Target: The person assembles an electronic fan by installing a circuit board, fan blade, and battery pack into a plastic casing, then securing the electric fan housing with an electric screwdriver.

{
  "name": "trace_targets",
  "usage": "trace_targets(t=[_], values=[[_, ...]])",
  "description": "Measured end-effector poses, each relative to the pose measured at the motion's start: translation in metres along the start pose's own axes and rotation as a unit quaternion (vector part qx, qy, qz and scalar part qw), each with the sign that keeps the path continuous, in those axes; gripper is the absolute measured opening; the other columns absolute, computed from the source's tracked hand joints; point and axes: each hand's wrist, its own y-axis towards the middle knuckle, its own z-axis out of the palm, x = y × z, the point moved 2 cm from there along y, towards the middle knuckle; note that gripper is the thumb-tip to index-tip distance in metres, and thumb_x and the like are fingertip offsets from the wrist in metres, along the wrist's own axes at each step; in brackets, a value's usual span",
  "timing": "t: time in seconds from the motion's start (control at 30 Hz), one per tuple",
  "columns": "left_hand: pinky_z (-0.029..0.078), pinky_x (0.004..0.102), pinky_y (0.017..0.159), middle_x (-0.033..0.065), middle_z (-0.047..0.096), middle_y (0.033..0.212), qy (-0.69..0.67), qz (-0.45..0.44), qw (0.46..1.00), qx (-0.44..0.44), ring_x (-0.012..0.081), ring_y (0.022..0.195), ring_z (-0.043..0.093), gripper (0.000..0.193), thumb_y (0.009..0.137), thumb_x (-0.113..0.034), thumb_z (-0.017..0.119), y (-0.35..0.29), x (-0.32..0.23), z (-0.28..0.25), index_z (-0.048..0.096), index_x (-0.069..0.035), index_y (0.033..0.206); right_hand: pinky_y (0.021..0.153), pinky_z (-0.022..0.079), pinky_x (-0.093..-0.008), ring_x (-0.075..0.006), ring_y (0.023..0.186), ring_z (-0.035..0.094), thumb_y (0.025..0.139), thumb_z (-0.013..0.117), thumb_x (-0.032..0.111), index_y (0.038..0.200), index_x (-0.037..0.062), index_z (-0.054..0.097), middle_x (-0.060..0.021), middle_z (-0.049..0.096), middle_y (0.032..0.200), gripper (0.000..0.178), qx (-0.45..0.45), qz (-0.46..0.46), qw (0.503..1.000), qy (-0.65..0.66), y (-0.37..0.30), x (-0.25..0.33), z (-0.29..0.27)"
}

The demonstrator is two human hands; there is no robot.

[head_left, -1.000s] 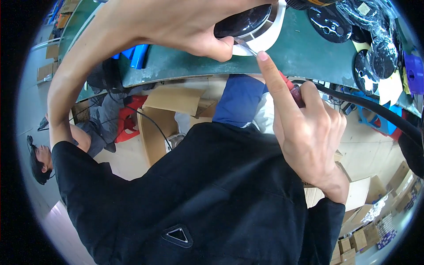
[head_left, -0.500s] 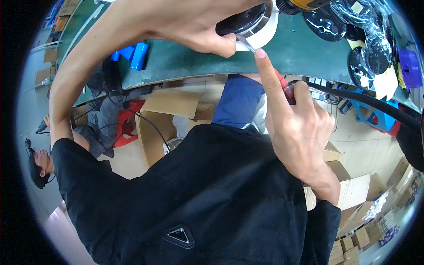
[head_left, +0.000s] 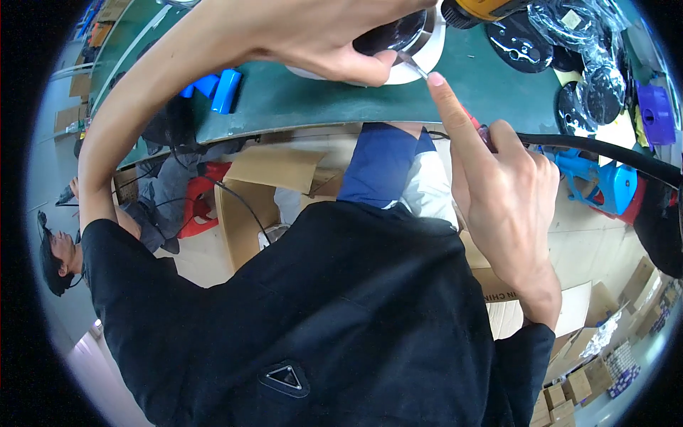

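At the top of the view, a round white housing (head_left: 429,55) with a glossy black centre lies on the green table. My left hand (head_left: 313,39) is closed over its left side, thumb at the near rim; the other fingers are partly hidden or cut off. My right hand (head_left: 506,188) grips a red-handled screwdriver (head_left: 415,65), index finger stretched along its slim metal shaft. The shaft's tip meets the housing's inner rim beside my left thumb. Most of the handle is hidden in my palm.
A yellow-and-black power tool (head_left: 484,10) is just beyond the housing. Glossy black discs (head_left: 523,46) and plastic-wrapped parts lie right, near a purple part (head_left: 656,114). Blue blocks (head_left: 225,91) lie left. A black tube (head_left: 605,148) crosses the right side. Below sits an open carton (head_left: 238,220).
My right hand and the screwdriver have shifted a little to the right. My left thumb has also moved slightly right along the housing's rim. Both grips stay the same.
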Motion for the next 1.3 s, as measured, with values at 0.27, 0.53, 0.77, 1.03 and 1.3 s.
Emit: trace_targets(t=[0.27,0.53,0.77,1.03,1.3], values=[[0.049,0.0371,0.06,0.0181,0.056,0.1,-0.093,0.025,0.979,-0.177,0.0266,0.077,0.057,0.06,0.089,-0.054,0.056,-0.012,0.006,0.01,0.063,0.002,0.11,0.044,0.04,-0.0344,-0.0204,0.044,0.043,0.083,0.068,0.003,0.142,0.0244,0.059,-0.004,0.044,0.061,0.063,0.026,-0.044,0.998,0.026,0.013,-0.015,-0.01],[0.037,0.046,0.099,0.0183,0.055,0.119,-0.251,0.212,0.779,-0.534,0.0348,0.112,0.05,0.044,0.083,-0.03,0.064,0.014,0.022,0.071,0.065,-0.006,0.119,0.042,0.039,-0.0324,-0.0162,0.044,0.044,0.083,0.069,0.002,0.144,0.0236,0.058,-0.004,0.045,0.064,0.066,0.006,-0.045,0.999,0.013,0.008,-0.005,-0.002],[0.037,0.0463,0.1,0.0199,0.055,0.12,-0.301,0.065,0.843,-0.441,0.0355,0.112,0.052,0.041,0.083,-0.02,0.052,0.005,0.012,0.067,0.065,-0.005,0.119,0.041,0.038,-0.03,-0.0136,0.045,0.042,0.082,0.069,-0.005,0.142,0.0206,0.06,-0.0025,0.042,0.063,0.066,-0.067,-0.004,0.997,0.023,0.024,-0.01,0.02],[0.041,0.0438,0.095,0.0175,0.056,0.12,-0.179,0.197,0.746,-0.611,0.0325,0.108,0.054,0.037,0.092,-0.028,0.054,0.026,0.026,0.093,0.067,-0.007,0.12,0.045,0.032,-0.0323,-0.0143,0.046,0.039,0.08,0.07,-0.008,0.129,0.0166,0.071,-0.0049,0.041,0.056,0.055,-0.009,0.003,0.989,0.146,0.024,-0.033,-0.019],[0.037,0.0481,0.096,0.0177,0.051,0.125,-0.37,0.007,0.88,-0.297,0.0348,0.115,0.049,0.056,0.077,-0.047,0.069,-0.012,0.012,0.047,0.065,-0.012,0.121,0.043,0.034,-0.0316,-0.0171,0.047,0.039,0.082,0.07,-0.003,0.138,0.0233,0.064,-0.0041,0.039,0.061,0.062,0.052,-0.056,0.997,0.027,0.026,-0.032,-0.025]])
